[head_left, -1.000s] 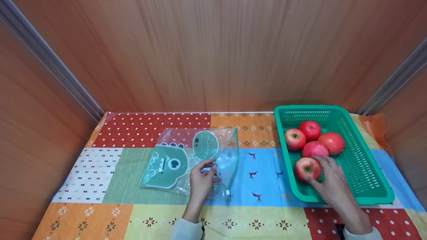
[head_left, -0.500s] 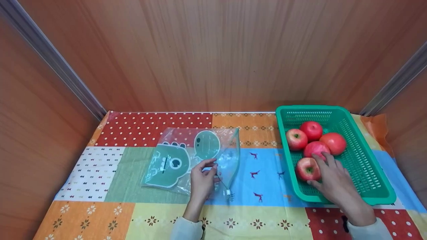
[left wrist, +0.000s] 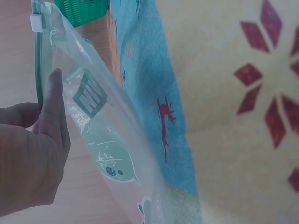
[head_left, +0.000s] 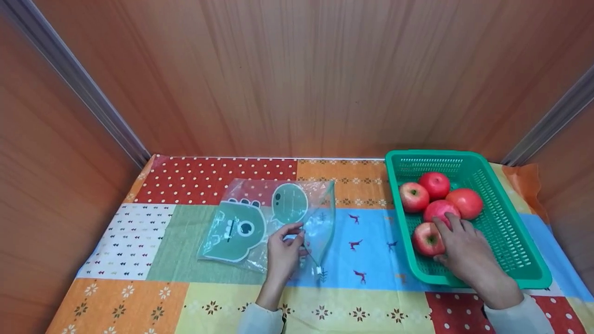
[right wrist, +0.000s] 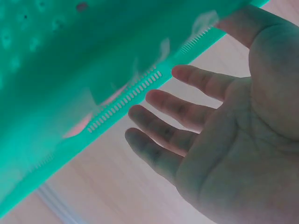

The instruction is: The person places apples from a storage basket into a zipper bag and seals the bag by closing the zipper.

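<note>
A clear zip bag (head_left: 243,229) with a green one-eyed monster print lies on the cloth. My left hand (head_left: 282,253) pinches its zip edge between thumb and fingers, which also shows in the left wrist view, with the white slider (left wrist: 36,23) beyond the fingers. On the right, a green plastic basket (head_left: 506,232) holds several red apples. My right hand (head_left: 468,253) reaches over its front wall, fingers above the front apple (head_left: 427,240) and overlapping the pink-red apple (head_left: 441,211) behind it. In the right wrist view the right hand's fingers are spread, with nothing between them.
A patchwork cloth (head_left: 362,299) covers the table. Wood-patterned panels (head_left: 278,79) close it in at the back and both sides. More apples (head_left: 465,203) sit toward the back of the basket. An orange cloth flap (head_left: 524,185) rises behind the basket at the right.
My right hand's fingers have shifted from the side of the front apple toward the pink-red one behind it. The left hand keeps its pinch on the zip bag.
</note>
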Demonstrator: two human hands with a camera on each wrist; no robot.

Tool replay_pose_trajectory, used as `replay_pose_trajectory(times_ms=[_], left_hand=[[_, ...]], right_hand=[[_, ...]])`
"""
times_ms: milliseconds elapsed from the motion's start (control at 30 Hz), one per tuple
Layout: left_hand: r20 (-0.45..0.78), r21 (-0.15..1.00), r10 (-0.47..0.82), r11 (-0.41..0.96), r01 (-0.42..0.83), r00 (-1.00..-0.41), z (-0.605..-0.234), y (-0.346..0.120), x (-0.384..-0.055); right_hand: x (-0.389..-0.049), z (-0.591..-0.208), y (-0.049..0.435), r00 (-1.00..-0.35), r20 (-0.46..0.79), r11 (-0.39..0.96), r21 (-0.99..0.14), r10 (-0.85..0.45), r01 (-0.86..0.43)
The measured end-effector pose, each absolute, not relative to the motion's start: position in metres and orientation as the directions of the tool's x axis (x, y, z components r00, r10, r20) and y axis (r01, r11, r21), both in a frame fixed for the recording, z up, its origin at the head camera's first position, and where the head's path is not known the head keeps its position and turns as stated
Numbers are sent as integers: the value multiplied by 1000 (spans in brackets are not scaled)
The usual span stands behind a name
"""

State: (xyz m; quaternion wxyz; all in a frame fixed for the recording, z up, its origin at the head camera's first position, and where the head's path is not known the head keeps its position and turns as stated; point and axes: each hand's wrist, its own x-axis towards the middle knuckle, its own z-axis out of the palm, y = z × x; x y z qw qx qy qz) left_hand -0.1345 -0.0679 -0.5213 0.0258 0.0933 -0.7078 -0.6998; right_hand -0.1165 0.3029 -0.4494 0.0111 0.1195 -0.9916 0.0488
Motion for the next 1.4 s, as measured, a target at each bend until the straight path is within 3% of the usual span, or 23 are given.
replay_pose_trajectory(times_ms=[667, 1400], left_hand=[[-87, 996, -163, 6, -89, -983, -522, -69, -132], [-70, 998, -168, -10, -70, -983, -522, -68, -130]], right_hand=[[-131, -441, 308, -930, -8, 930, 28, -368, -368], [-141, -457, 312, -862, -8, 854, 129, -508, -504]])
